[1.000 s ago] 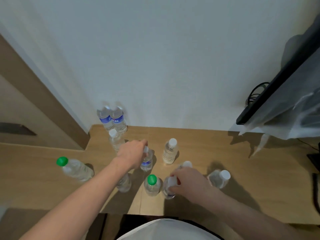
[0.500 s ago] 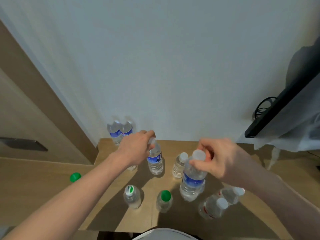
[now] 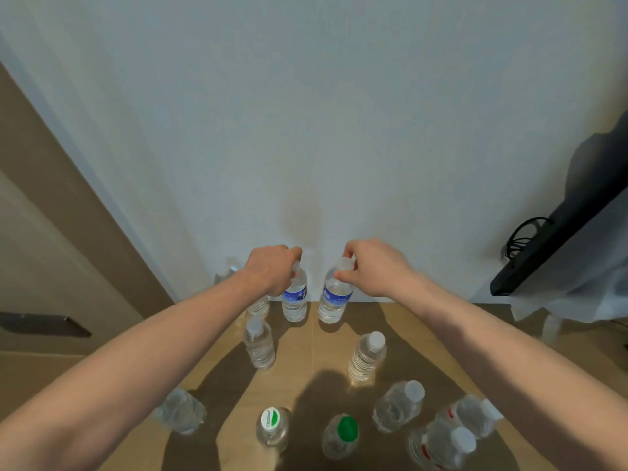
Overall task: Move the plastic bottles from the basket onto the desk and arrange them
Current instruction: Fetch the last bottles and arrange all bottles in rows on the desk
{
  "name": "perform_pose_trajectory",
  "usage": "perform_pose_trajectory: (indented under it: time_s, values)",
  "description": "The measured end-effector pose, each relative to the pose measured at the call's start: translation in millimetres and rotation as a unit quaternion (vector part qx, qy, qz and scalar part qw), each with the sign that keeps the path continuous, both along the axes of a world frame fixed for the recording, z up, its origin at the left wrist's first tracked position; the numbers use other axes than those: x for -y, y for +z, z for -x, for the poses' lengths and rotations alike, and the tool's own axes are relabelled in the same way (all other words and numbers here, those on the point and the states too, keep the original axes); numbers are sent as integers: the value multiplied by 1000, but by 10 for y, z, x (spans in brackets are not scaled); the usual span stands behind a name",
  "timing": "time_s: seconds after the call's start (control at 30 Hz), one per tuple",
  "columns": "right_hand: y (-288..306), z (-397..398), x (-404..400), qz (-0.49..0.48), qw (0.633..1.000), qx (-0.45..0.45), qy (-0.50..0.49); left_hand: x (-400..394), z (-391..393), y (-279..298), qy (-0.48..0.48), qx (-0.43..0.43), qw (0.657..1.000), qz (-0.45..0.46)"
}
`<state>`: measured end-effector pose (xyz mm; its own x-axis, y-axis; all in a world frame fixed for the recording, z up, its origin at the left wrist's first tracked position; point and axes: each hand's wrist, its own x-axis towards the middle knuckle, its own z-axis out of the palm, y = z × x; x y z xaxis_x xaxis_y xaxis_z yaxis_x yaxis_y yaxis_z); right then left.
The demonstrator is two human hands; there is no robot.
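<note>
both hands have carried their bottles back toward the wall since half a second ago: the left hand (image 3: pixel 272 268) is clenched over the cap and neck of one blue-label bottle (image 3: pixel 295 297), the right hand (image 3: pixel 370 266) pinches the white cap of another blue-label bottle (image 3: pixel 334 299), and the two stand near each other at the rear of the desk (image 3: pixel 424 334). these look like light, thin-walled clear plastic that would dent and slip if squeezed mid-body, so the stiff cap and neck seem the surest hold. the other bottles stand loosely scattered nearer the person, and no basket is in view.

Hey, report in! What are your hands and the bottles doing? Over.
Left hand grip on blue-label bottle. Right hand grip on its twin. Both upright by wall. Path clear.
</note>
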<state>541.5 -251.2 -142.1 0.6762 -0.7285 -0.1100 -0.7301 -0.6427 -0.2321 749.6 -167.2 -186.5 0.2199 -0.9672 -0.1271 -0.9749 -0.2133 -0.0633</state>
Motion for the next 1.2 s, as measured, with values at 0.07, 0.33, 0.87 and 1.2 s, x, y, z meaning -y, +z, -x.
perform_pose_trajectory:
  time_s: [0.07,0.33,0.87,1.2]
  values:
    - [-227,-193,103,-6,1000,-19,0,72,-89,-112,2,4,1000,-12]
    - [-900,-698,288,-28,998,-57,-4,205,-377,-492,11,0,1000,-24]
    - [-1286,-1029,392,-70,996,-48,-22,254,-551,-773,32,-45,998,-11]
    - [-518,129,-26,-185,967,140,-100,-382,101,55,41,-139,989,19]
